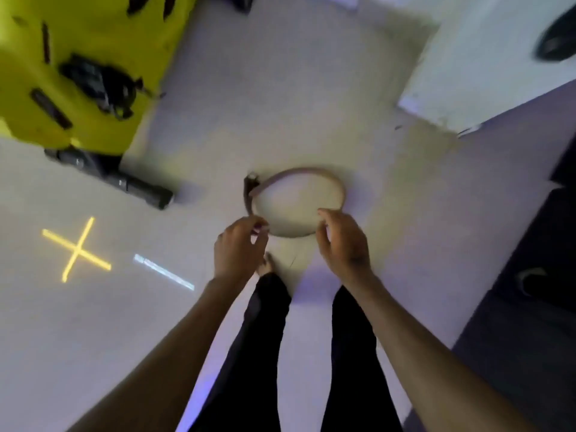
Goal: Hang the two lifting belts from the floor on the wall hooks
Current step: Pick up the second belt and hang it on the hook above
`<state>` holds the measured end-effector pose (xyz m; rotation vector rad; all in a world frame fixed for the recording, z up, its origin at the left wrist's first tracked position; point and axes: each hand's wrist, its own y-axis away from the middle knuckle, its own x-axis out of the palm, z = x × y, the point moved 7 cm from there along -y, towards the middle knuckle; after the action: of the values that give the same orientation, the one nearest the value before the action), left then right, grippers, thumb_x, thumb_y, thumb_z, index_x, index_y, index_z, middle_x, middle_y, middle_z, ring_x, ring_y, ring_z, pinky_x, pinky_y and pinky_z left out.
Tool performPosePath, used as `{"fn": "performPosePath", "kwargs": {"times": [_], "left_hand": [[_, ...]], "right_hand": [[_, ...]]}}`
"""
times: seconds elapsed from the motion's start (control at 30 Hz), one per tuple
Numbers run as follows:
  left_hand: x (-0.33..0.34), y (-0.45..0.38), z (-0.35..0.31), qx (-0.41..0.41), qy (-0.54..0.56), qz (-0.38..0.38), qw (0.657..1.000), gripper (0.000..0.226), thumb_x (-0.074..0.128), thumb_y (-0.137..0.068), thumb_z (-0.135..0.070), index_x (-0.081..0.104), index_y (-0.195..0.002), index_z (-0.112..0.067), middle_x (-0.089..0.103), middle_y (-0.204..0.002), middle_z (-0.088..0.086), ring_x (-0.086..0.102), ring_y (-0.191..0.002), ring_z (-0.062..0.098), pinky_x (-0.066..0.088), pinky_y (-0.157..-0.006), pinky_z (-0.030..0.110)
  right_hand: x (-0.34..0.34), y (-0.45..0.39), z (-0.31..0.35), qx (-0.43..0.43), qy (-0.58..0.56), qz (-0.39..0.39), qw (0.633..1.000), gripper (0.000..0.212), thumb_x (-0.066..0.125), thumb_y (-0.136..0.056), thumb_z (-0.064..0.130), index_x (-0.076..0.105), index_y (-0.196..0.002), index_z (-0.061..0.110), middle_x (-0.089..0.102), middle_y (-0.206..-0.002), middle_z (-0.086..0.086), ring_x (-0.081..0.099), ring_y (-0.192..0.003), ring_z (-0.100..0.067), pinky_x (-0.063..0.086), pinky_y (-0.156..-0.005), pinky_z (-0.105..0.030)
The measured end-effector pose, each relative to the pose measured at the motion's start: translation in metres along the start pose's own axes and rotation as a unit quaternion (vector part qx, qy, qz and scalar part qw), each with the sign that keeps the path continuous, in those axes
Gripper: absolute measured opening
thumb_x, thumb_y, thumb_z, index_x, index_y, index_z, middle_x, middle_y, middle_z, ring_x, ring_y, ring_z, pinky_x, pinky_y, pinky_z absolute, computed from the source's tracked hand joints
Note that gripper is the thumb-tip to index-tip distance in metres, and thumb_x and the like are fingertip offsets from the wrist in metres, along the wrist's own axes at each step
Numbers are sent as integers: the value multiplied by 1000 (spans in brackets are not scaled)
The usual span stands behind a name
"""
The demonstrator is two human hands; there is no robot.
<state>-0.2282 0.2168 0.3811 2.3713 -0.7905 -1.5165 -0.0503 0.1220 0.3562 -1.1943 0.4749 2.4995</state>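
A brown lifting belt (311, 172) lies curled in a ring on the pale floor, its dark buckle end (251, 183) at the left. My left hand (240, 247) reaches down to the ring's near left edge, and thumb and fingers pinch the strap there. My right hand (343, 241) hovers at the near right edge with curled fingers apart; nothing is in it. A second, black belt (137, 187) lies stretched on the floor at the foot of the yellow wall (103, 32). The picture is blurred by motion.
Black gear (99, 85) and dark hooks or straps hang on the yellow wall. A yellow tape cross (76, 249) and a white strip (163, 272) mark the floor. A white wall corner (486, 57) stands at the upper right, a dark mat (530, 322) on the right. My legs (265, 338) are below.
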Motion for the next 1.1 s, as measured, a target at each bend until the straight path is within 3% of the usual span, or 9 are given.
{"fn": "performPosePath", "kwargs": {"times": [0.27,0.4,0.6,0.67,0.77,0.83,0.9,1.03,1.1], "left_hand": [[125,-112,190,-97,23,-9,995,13,63,-92,-21,73,-101,-22,76,-96,-6,70,-81,17,54,-76,33],[209,-170,265,-134,46,-25,990,17,61,-92,-19,73,-104,-22,75,-96,-6,66,-80,14,49,-74,27],[284,-207,354,-205,75,-41,975,21,58,-98,-23,71,-115,-20,74,-104,-5,64,-83,12,40,-71,21],[288,-210,367,-218,89,-54,970,23,57,-99,-28,69,-118,-21,73,-102,-7,65,-85,12,41,-75,23],[287,-204,376,-244,123,-56,960,24,55,-100,-32,69,-117,-23,70,-98,-9,64,-85,13,44,-75,25],[282,-194,374,-271,162,-51,948,24,54,-100,-32,69,-116,-24,69,-98,-8,65,-86,14,43,-73,24],[272,-185,361,-286,223,-50,931,25,52,-102,-31,68,-119,-22,71,-102,-4,68,-93,16,44,-75,24],[236,-170,303,-261,341,-39,902,41,39,-105,-44,67,-118,-17,72,-110,5,67,-105,24,51,-91,37],[211,-165,262,-241,385,-28,890,44,36,-107,-45,66,-116,-13,70,-106,4,64,-100,21,49,-87,36]], "right_hand": [[265,-60,-45,42,-19,121,992,26,54,-89,12,68,-111,10,73,-102,-10,68,-94,-31,53,-77,-37],[401,-96,-90,35,-22,174,984,23,51,-97,17,65,-113,9,72,-109,-10,67,-100,-27,48,-79,-30],[529,-156,-108,78,-59,136,986,40,48,-95,52,68,-96,17,73,-91,2,68,-83,-11,54,-71,-28],[548,-168,-108,83,-78,123,986,41,57,-87,57,70,-94,18,75,-89,6,70,-82,-7,55,-72,-25],[557,-176,-103,98,-74,151,981,28,69,-80,41,69,-90,15,76,-89,4,72,-82,-12,57,-69,-27],[544,-178,-96,120,-67,170,976,16,66,-76,29,57,-70,18,68,-75,2,64,-70,-15,46,-58,-27],[514,-169,-86,135,-75,192,969,28,63,-73,24,41,-58,15,54,-59,3,51,-59,-17,35,-52,-27],[425,-126,-53,110,-151,295,937,13,66,-73,27,66,-80,15,73,-80,5,69,-75,-10,57,-68,-33],[369,-103,-39,109,-193,328,919,19,67,-72,26,68,-90,21,76,-89,6,71,-77,-7,59,-73,-37]]}}
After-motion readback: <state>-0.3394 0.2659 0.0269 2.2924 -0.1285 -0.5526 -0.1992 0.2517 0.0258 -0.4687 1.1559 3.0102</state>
